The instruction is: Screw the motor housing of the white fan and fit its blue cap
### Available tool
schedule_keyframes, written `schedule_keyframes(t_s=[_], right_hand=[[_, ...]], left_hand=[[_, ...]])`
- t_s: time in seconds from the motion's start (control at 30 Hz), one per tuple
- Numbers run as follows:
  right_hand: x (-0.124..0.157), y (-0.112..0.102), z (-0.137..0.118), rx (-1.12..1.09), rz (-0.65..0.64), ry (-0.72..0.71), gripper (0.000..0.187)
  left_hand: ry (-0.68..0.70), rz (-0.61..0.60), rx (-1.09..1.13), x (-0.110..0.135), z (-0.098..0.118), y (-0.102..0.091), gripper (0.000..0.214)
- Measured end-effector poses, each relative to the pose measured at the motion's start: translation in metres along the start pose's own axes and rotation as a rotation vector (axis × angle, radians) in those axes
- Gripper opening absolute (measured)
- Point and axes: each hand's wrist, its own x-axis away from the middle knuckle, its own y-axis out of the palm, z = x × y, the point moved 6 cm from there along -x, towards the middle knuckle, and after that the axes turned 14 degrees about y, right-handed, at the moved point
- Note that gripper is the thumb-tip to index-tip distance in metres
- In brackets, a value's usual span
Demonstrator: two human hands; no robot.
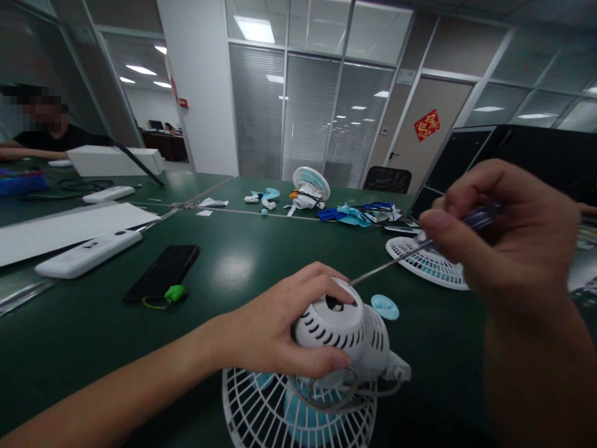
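A small white fan (pixel 342 336) lies face down on the green table (pixel 242 261), its motor housing up and its grille (pixel 261 410) with blue blades near the bottom edge. My left hand (pixel 280 323) is wrapped round the motor housing. My right hand (pixel 504 230) is closed on a screwdriver (pixel 471 221) with a clear handle. Its thin shaft slants down to the left, and the tip sits at a hole on top of the housing. A round blue cap (pixel 385 307) lies just right of the fan.
A loose white fan grille (pixel 426 261) lies under my right hand. A black phone (pixel 163 270), a green tag (pixel 175 292) and a white remote-like box (pixel 88 252) lie at the left. Another fan (pixel 308 186) and blue parts sit far back. A person sits at far left.
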Motion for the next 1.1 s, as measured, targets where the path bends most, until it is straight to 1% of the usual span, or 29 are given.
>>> schedule_keyframes(t_s=[0.03, 0.1, 0.17, 0.23, 0.3, 0.4, 0.47, 0.53, 0.6, 0.73, 0.8, 0.9, 0.97, 1.0, 1.07, 1.1], right_hand=[[-0.003, -0.008, 0.007, -0.024, 0.045, 0.018, 0.027], [-0.01, -0.02, 0.027, -0.074, 0.096, 0.078, 0.029], [-0.013, -0.022, 0.052, -0.005, 0.07, 0.183, 0.035], [-0.008, -0.013, 0.077, 0.183, -0.022, 0.297, 0.04], [0.01, 0.002, 0.098, 0.335, -0.142, 0.358, 0.041], [0.051, 0.029, 0.121, 0.471, -0.326, 0.382, 0.043], [0.078, 0.041, 0.133, 0.558, -0.411, 0.403, 0.04], [0.099, 0.048, 0.142, 0.628, -0.479, 0.431, 0.035], [0.113, 0.053, 0.147, 0.676, -0.544, 0.459, 0.03], [0.122, 0.061, 0.144, 0.7, -0.665, 0.469, 0.016], [0.12, 0.061, 0.142, 0.693, -0.694, 0.46, 0.016], [0.113, 0.048, 0.144, 0.679, -0.659, 0.459, 0.027], [0.11, 0.034, 0.151, 0.656, -0.635, 0.48, 0.041], [0.11, 0.028, 0.156, 0.641, -0.649, 0.508, 0.049], [0.114, 0.021, 0.168, 0.597, -0.754, 0.599, 0.062], [0.117, 0.02, 0.173, 0.562, -0.822, 0.646, 0.063]], left_hand=[[-0.004, -0.003, 0.001, 0.0, 0.0, 0.0, 0.047], [-0.007, -0.005, -0.001, 0.0, -0.001, 0.0, 0.048], [0.006, -0.005, -0.007, 0.0, -0.001, 0.0, 0.049], [0.011, -0.012, -0.018, 0.001, -0.002, 0.0, 0.049], [0.011, -0.015, -0.029, 0.001, -0.002, 0.001, 0.049], [0.008, -0.014, -0.036, 0.001, -0.002, 0.001, 0.049], [0.007, -0.014, -0.036, 0.001, -0.002, 0.0, 0.05], [0.019, -0.009, -0.039, 0.001, -0.002, 0.0, 0.05], [0.027, -0.006, -0.044, 0.001, -0.001, 0.0, 0.05], [0.028, -0.015, -0.061, 0.002, -0.001, 0.001, 0.048], [0.027, -0.024, -0.062, 0.002, 0.0, 0.001, 0.047], [0.017, -0.027, -0.051, 0.0, 0.0, 0.001, 0.047], [0.012, -0.025, -0.044, -0.001, 0.0, 0.0, 0.047], [0.01, -0.021, -0.04, -0.001, 0.0, 0.0, 0.047], [0.005, -0.016, -0.034, -0.001, 0.001, -0.001, 0.047], [0.001, -0.016, -0.033, -0.001, 0.0, -0.001, 0.047]])
